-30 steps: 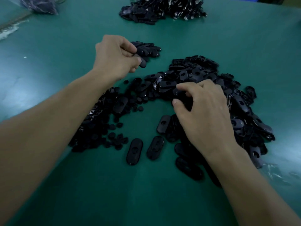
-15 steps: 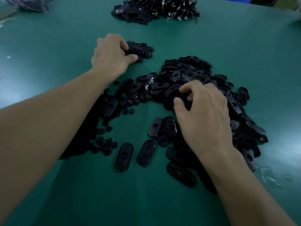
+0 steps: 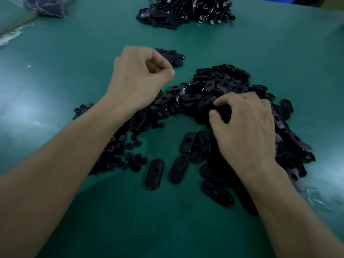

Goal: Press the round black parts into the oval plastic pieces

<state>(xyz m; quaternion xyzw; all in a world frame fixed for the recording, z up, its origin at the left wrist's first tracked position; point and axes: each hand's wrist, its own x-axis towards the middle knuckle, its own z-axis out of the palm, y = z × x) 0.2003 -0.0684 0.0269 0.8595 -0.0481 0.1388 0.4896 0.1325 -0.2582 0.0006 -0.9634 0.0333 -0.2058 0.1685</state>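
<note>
A large heap of black oval plastic pieces point(image 3: 223, 84) curves across the middle of the green table point(image 3: 65, 58). My right hand point(image 3: 245, 125) lies on this heap, thumb and fingers curled round one oval piece point(image 3: 222, 111). Small round black parts point(image 3: 121, 151) are scattered under and beside my left forearm. My left hand point(image 3: 141, 77) hovers above the table with its fingers curled in and thumb against the index finger; nothing shows in it. Just beyond it lies a small pile of oval pieces point(image 3: 173, 56).
Three loose ovals point(image 3: 154, 174) point(image 3: 178, 169) point(image 3: 188, 142) lie in front of the heap. A bigger pile of black parts with metal bits point(image 3: 186, 12) sits at the far edge. A plastic bag point(image 3: 46, 6) is at the far left. Clear film point(image 3: 320, 198) lies at the right.
My left hand put the oval piece it held onto the small far pile, then drew back with curled fingers. My right hand stayed on the heap, closing round a piece.
</note>
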